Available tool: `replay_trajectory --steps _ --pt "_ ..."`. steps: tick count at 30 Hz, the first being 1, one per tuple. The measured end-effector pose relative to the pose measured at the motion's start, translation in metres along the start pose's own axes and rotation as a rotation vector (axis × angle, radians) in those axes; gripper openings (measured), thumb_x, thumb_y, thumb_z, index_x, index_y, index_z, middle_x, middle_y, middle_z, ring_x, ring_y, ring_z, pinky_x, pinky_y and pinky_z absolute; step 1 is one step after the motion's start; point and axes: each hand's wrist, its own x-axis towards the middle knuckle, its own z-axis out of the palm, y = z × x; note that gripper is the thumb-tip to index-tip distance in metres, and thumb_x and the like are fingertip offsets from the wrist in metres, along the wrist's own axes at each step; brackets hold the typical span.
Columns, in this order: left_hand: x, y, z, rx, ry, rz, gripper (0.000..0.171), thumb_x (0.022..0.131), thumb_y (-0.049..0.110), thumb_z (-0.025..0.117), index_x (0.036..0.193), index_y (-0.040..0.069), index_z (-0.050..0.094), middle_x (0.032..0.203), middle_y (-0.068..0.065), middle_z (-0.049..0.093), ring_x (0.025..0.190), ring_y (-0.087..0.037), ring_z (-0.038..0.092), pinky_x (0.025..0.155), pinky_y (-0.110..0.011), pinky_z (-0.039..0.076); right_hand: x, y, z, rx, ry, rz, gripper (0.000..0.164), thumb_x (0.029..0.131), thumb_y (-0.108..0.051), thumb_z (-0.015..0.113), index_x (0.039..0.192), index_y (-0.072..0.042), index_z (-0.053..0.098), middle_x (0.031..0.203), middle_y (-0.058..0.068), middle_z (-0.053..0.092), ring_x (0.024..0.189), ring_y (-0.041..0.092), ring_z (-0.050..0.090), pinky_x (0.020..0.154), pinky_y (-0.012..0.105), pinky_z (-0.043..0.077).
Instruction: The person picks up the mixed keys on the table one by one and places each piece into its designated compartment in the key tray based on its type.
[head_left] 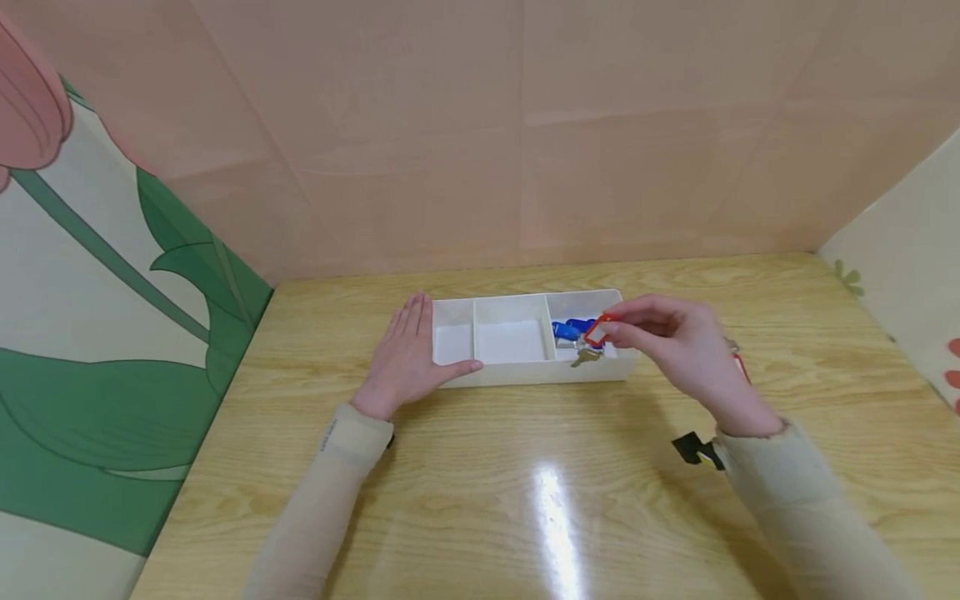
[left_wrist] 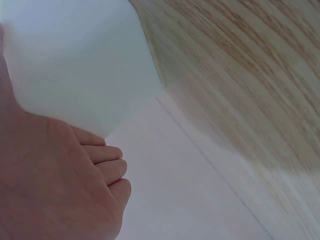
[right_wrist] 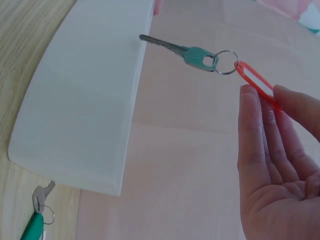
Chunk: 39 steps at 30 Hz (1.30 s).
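A white tray with three compartments lies on the wooden table. My left hand rests against its left end, fingers straight and thumb over the front wall; in the left wrist view the palm faces the white wall. Above the right compartment, my right hand pinches a red key tag between thumb and fingers. From the tag's ring hangs a key, seen whole in the right wrist view. Several blue key tags lie in the right compartment beneath it.
Partly hidden behind my right hand, another red tag lies on the table. A green-tagged key lies beside the tray in the right wrist view. A pinkish covering stands behind the table, and patterned panels flank both sides.
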Motion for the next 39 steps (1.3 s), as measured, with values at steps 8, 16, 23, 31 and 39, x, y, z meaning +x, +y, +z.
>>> replay_trajectory --steps 8,16,23,31,39 --pt "0.000 0.001 -0.001 0.003 0.001 0.001 0.134 0.078 0.096 0.037 0.160 -0.003 0.000 0.168 -0.018 -0.001 0.154 -0.028 -0.001 0.123 -0.037 -0.002 0.004 -0.006 0.004 0.032 -0.029 -0.024 0.021 0.093 -0.012 0.077 0.112 -0.004 0.076 0.102 0.010 0.076 0.088 0.020 0.074 0.078 0.028 0.060" --pt "0.000 0.001 0.000 0.004 0.003 -0.002 0.134 0.077 0.096 0.036 0.160 -0.003 0.000 0.168 -0.018 -0.002 0.155 -0.028 0.000 0.123 -0.037 -0.002 0.008 -0.006 0.011 0.057 -0.042 -0.044 0.020 0.092 -0.010 0.078 0.111 -0.003 0.076 0.101 0.009 0.076 0.087 0.021 0.074 0.077 0.028 0.060" --pt "-0.001 0.001 -0.001 0.002 0.005 0.004 0.136 0.076 0.097 0.036 0.160 -0.003 -0.001 0.168 -0.018 -0.001 0.154 -0.028 -0.001 0.123 -0.037 -0.002 0.009 -0.008 0.017 0.074 -0.055 -0.032 0.022 0.093 -0.010 0.077 0.113 -0.001 0.075 0.101 0.010 0.076 0.085 0.019 0.074 0.076 0.028 0.060" --pt "-0.001 0.001 -0.001 0.002 0.000 0.002 0.135 0.076 0.097 0.034 0.160 -0.003 0.000 0.168 -0.018 -0.002 0.154 -0.027 -0.002 0.123 -0.036 -0.002 0.014 -0.008 0.022 0.095 -0.067 -0.017 0.022 0.094 -0.010 0.076 0.113 0.000 0.074 0.103 0.015 0.075 0.087 0.019 0.074 0.077 0.029 0.061" --pt "-0.001 0.001 0.000 0.004 0.002 0.003 0.135 0.077 0.097 0.035 0.160 -0.003 -0.001 0.168 -0.018 -0.002 0.154 -0.027 -0.002 0.123 -0.036 -0.002 0.016 -0.008 0.025 0.103 -0.080 -0.025 0.023 0.094 -0.012 0.076 0.115 -0.002 0.074 0.104 0.014 0.075 0.088 0.020 0.074 0.076 0.030 0.061"
